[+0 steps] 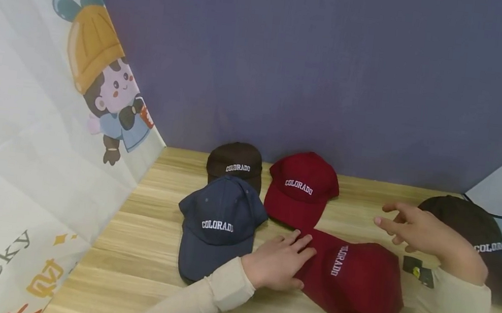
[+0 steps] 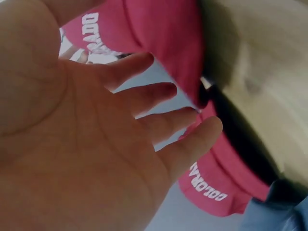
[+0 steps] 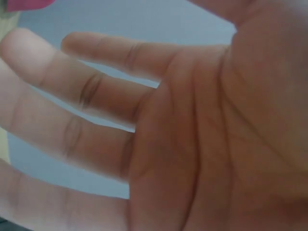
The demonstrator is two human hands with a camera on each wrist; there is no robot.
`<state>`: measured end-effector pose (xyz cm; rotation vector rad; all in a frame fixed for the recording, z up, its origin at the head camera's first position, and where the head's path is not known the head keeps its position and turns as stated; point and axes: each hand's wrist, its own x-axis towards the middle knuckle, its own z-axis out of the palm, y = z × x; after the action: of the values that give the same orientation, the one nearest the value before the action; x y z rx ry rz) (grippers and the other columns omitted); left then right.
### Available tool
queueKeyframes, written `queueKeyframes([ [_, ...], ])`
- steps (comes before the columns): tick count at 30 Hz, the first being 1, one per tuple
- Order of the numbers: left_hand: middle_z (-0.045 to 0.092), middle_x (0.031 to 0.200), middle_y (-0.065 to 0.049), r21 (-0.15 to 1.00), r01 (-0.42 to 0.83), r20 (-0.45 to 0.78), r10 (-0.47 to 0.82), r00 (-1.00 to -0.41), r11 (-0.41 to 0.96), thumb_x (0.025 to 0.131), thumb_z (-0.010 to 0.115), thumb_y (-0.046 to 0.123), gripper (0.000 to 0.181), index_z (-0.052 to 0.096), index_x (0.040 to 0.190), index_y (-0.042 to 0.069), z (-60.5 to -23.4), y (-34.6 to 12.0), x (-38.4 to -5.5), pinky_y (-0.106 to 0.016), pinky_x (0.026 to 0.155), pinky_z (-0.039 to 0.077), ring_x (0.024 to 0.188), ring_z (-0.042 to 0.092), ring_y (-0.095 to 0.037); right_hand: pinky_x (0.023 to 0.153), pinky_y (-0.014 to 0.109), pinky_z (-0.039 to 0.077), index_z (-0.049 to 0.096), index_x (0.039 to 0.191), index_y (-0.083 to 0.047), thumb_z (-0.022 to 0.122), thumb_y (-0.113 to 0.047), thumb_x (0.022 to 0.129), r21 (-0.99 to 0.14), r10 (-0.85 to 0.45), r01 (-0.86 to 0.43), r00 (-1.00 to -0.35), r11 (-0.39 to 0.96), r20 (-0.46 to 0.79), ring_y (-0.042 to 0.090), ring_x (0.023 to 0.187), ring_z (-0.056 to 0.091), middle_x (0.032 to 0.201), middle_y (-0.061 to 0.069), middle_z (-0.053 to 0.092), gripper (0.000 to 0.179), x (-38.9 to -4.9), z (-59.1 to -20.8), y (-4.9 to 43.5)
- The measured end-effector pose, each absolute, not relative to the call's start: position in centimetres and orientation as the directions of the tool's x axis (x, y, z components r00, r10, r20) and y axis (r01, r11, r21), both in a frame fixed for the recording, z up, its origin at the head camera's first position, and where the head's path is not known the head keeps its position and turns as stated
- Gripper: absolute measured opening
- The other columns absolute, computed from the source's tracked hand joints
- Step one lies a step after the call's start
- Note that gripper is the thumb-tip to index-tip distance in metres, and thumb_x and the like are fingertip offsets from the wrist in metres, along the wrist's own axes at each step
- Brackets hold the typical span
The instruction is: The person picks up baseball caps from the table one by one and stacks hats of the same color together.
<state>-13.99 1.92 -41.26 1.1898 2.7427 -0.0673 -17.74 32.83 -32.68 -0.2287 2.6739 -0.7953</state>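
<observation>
My left hand (image 1: 278, 261), fingers spread, is at the brim of the nearer red cap (image 1: 366, 286), whose COLORADO lettering is turned sideways. In the left wrist view the palm faces the camera with nothing held, and this cap's brim (image 2: 175, 48) shows beyond the fingers. Whether the fingertips touch the brim, I cannot tell. Raised to the right of that cap is my right hand (image 1: 431, 234), its fingers loosely extended and holding nothing. A second red cap (image 1: 309, 170) stands behind, with a navy cap (image 1: 222, 207) to its left.
One dark brown cap (image 1: 235, 155) sits behind the navy one, partly covered. Another brown cap (image 1: 462, 217) lies at the right, partly hidden by the right arm. A small dark tag (image 1: 411, 264) is beside that arm. A purple-grey wall (image 1: 333, 73) backs the wooden table (image 1: 131, 246).
</observation>
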Motion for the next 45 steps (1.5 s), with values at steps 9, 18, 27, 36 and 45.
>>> queueKeyframes([
  [9, 0.050, 0.152, 0.004, 0.003, 0.747, -0.107, 0.743, -0.661, 0.665, 0.089, 0.074, 0.051, 0.080, 0.039, 0.157, 0.026, -41.8, 1.9, -14.0, -0.037, 0.109, 0.045, 0.144, 0.046, -0.019, 0.070, 0.047, 0.059, 0.028, 0.146, 0.015, 0.050, -0.045, 0.107, -0.587, -0.211, 0.092, -0.880, 0.804, -0.426, 0.030, 0.087, 0.075, 0.114, 0.028, 0.065, 0.075, -18.9, -34.1, 34.8],
  [18, 0.052, 0.139, 0.005, -0.039, 0.747, -0.095, 0.742, -0.664, 0.664, 0.085, 0.077, 0.056, 0.079, 0.045, 0.153, 0.030, -41.8, 1.8, -13.7, -0.033, 0.099, 0.047, 0.130, 0.048, -0.015, 0.072, 0.045, 0.057, 0.026, 0.149, 0.014, 0.050, -0.041, 0.107, -0.637, -0.278, 0.086, -0.848, 0.766, -0.450, 0.028, 0.087, 0.077, 0.118, 0.028, 0.066, 0.073, -19.1, -34.2, 34.1],
  [27, 0.054, 0.135, 0.003, -0.103, 0.722, -0.121, 0.712, -0.692, 0.684, 0.084, 0.073, 0.065, 0.066, 0.059, 0.137, 0.027, -41.5, 2.1, -13.1, -0.033, 0.090, 0.048, 0.119, 0.051, -0.015, 0.070, 0.036, 0.056, 0.040, 0.145, 0.009, 0.058, -0.035, 0.104, -0.604, -0.356, -0.113, -0.885, 0.789, -0.299, 0.022, 0.089, 0.069, 0.116, 0.020, 0.067, 0.064, -19.3, -34.1, 31.1],
  [36, 0.062, 0.128, 0.006, -0.163, 0.694, -0.124, 0.683, -0.720, 0.702, 0.084, 0.072, 0.064, 0.067, 0.061, 0.135, 0.023, -41.2, 2.2, -12.3, -0.031, 0.089, 0.049, 0.116, 0.056, -0.014, 0.080, 0.044, 0.057, 0.058, 0.133, 0.002, 0.067, -0.037, 0.098, -0.466, -0.457, -0.364, -0.884, 0.807, -0.100, 0.031, 0.103, 0.069, 0.117, 0.017, 0.070, 0.053, -19.1, -33.8, 26.0],
  [45, 0.064, 0.122, 0.005, -0.219, 0.668, -0.135, 0.656, -0.743, 0.711, 0.082, 0.072, 0.069, 0.068, 0.064, 0.131, 0.022, -41.0, 2.1, -12.0, -0.033, 0.091, 0.049, 0.111, 0.059, -0.015, 0.095, 0.056, 0.052, 0.067, 0.125, -0.007, 0.068, -0.036, 0.097, -0.400, -0.544, -0.489, -0.838, 0.775, -0.030, 0.035, 0.110, 0.067, 0.122, 0.015, 0.069, 0.040, -18.8, -35.0, 22.0],
])
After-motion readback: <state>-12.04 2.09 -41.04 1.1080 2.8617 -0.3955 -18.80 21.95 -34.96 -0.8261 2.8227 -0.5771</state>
